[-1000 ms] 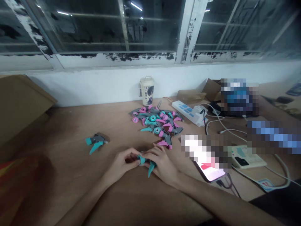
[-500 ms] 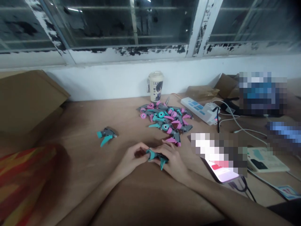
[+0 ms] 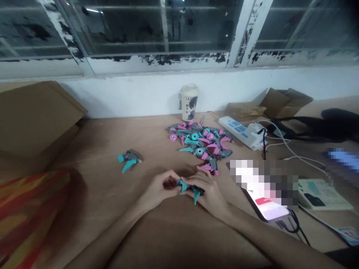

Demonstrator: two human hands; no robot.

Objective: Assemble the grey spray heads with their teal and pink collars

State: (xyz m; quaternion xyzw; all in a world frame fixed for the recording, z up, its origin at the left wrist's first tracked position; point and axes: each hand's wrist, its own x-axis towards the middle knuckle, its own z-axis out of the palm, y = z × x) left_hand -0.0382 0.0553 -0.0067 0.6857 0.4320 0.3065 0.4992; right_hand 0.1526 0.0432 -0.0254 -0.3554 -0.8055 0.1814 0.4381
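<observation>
A grey and teal spray trigger head (image 3: 197, 194) is held between both hands, just above the table. My left hand (image 3: 162, 186) pinches its round teal collar with thumb and fingertips. Wrapped over the grey body is my right hand (image 3: 211, 191), with the teal lever sticking out below its fingers. Beyond my hands lies a heap of pink, teal and grey spray trigger heads (image 3: 195, 137). One more teal and grey trigger head (image 3: 131, 158) lies alone to the left of the heap. My fingers partly hide the held piece.
A paper coffee cup (image 3: 189, 102) stands behind the heap. To the right are a white power strip (image 3: 234, 127), cables and a lit phone (image 3: 273, 209). A cardboard box (image 3: 36, 116) and a red-yellow bag (image 3: 30, 213) take up the left side.
The whole view has shifted slightly, so things appear a little farther right. Both hands keep hold of the same trigger head, with only slight finger movement.
</observation>
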